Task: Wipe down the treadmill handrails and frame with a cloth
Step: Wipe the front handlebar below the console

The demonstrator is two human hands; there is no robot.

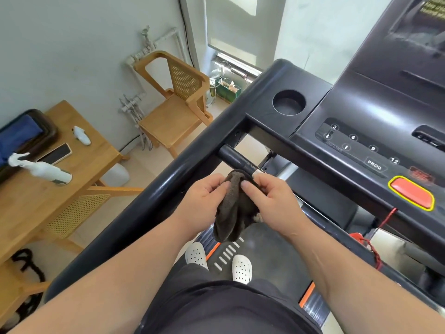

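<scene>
Standing on the treadmill's dark belt (265, 249) in white perforated clogs (196, 255), with orange strips down the belt's edges. It's a small room with a pale wall (72, 56), a light floor (149, 169) and a window behind the console (373, 141). The dark brown cloth (231, 213) hangs bunched between both hands, right over the front of the belt. Its top sits up against the silver end of the short grip bar (234, 157), though I honestly can't tell if it's actually touching. The left hand (204, 196) has its fingers curled on the cloth's upper fold, and the right hand (272, 196) pinches the other side with thumb and fingers. The long black left handrail (168, 179) runs diagonally just left of the hands, nothing on it. The console has a round cup holder (289, 102), number buttons and a big red button (411, 192) ringed in yellow, with a red cord (368, 242) dangling below it. Off to the left, past the rail, there's a wooden table (36, 208) holding a white spray bottle (43, 168), a phone (56, 154), a dark tray (24, 133) with something blue in it and a smaller white object (81, 135). Behind it a wooden cane-back chair (175, 109) stands by the wall pipes (149, 44), and a green gift bag (227, 90) sits near the window.
</scene>
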